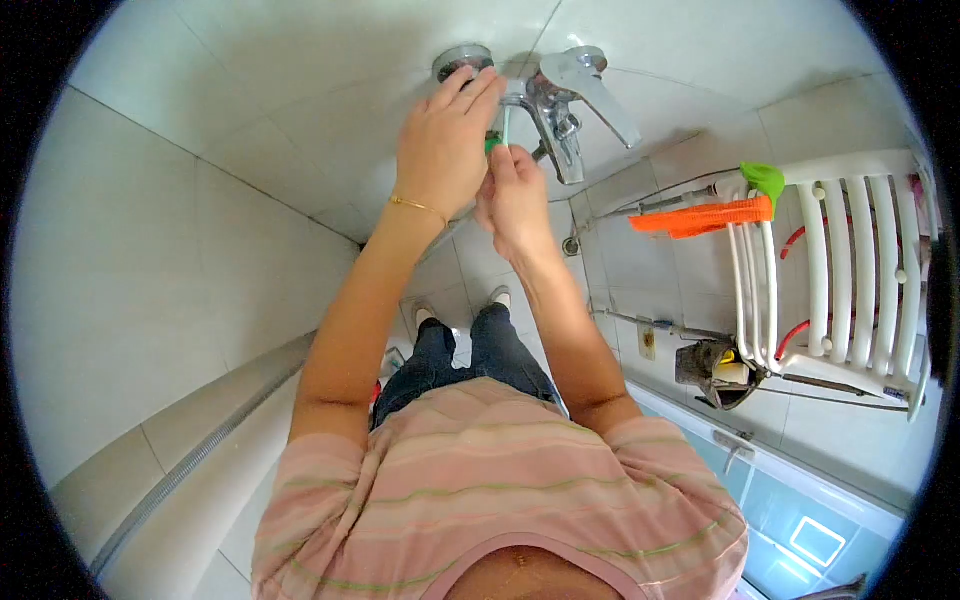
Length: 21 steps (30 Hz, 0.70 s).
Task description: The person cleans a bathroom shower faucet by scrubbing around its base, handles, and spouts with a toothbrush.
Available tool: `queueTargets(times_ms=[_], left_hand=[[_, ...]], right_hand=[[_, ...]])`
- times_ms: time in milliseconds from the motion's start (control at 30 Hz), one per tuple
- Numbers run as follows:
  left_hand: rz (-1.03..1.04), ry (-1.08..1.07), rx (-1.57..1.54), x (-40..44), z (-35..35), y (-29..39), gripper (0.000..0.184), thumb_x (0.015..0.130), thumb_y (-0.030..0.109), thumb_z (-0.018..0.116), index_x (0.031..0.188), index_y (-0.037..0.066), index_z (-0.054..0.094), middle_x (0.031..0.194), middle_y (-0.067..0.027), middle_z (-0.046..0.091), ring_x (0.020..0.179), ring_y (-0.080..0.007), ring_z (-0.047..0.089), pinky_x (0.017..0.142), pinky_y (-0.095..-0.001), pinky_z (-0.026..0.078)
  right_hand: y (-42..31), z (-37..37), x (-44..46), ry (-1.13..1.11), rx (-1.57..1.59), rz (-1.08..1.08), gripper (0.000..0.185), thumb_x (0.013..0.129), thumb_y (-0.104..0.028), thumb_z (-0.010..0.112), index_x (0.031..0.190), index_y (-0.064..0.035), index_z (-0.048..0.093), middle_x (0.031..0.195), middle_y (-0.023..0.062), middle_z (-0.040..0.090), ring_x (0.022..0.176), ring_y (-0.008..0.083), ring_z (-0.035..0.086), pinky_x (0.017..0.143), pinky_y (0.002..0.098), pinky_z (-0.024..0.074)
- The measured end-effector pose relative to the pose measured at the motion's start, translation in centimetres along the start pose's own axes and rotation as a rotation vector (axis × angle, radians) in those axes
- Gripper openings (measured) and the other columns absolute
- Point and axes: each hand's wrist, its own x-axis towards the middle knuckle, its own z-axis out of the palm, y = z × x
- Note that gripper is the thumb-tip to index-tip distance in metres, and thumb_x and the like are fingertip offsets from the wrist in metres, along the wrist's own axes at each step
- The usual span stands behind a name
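Note:
My left hand, with a thin bracelet at the wrist, reaches up to the chrome wall fitting at the tap's left end. Its fingers are stretched out over the fitting's lower part; the thumb is hidden. Just right of it, my right hand is closed in a pinch on a thin pale rod, which points up toward the tap body. A small green piece shows between the hands; whose fingers touch it is unclear. The chrome mixer tap is fixed to the tiled wall, its lever pointing down to the right.
At the right is a white slatted rack with an orange cloth and a green cloth. Below it hangs a dark holder. A grey ribbed hose runs along the left. My feet stand on the tiled floor.

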Motion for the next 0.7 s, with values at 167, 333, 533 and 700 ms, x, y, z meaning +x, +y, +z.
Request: queueTargets(times_ms=[167, 333, 533, 700], left_hand=[[0.001, -0.038, -0.087, -0.4, 0.4, -0.2, 0.045, 0.073, 0.006, 0.050, 0.117, 0.010, 0.054, 0.126, -0.0017, 0.051, 0.121, -0.0209, 0.042, 0.088, -0.0366, 0.040], [-0.008, -0.052, -0.099, 0.2, 0.2, -0.7, 0.047, 0.073, 0.005, 0.049, 0.119, 0.012, 0.053, 0.127, -0.0012, 0.050, 0.122, -0.0189, 0.042, 0.089, -0.0357, 0.041], [0.036, -0.093, -0.211, 0.5, 0.0, -1.6, 0.052, 0.072, -0.002, 0.045, 0.121, 0.012, 0.053, 0.128, -0.0013, 0.049, 0.123, -0.0205, 0.040, 0.097, -0.0335, 0.037], [0.039, -0.155, -0.379, 0.5, 0.4, -2.7, 0.051, 0.077, -0.007, 0.037, 0.122, 0.010, 0.052, 0.130, -0.0058, 0.048, 0.124, -0.0254, 0.039, 0.105, -0.0351, 0.028]], right_hand=[[0.6, 0.2, -0.4, 0.046, -0.131, -0.025, 0.023, 0.095, -0.021, 0.039, 0.078, -0.0056, 0.042, 0.053, 0.0009, 0.041, 0.036, 0.0103, 0.036, 0.032, 0.0254, 0.0267], [0.6, 0.8, -0.6, -0.034, -0.131, 0.023, 0.020, 0.094, -0.023, 0.040, 0.081, -0.0083, 0.045, 0.055, -0.0009, 0.040, 0.035, 0.0076, 0.032, 0.031, 0.0234, 0.0217], [-0.1, 0.4, -0.7, -0.105, -0.012, 0.062, 0.020, 0.094, -0.022, 0.040, 0.080, -0.0088, 0.043, 0.054, -0.0008, 0.039, 0.034, 0.0075, 0.029, 0.031, 0.0244, 0.0194], [-0.6, 0.5, -0.5, -0.115, 0.028, 0.106, 0.020, 0.094, -0.022, 0.040, 0.079, -0.0086, 0.043, 0.053, -0.0006, 0.038, 0.034, 0.0083, 0.027, 0.031, 0.0256, 0.0188]])
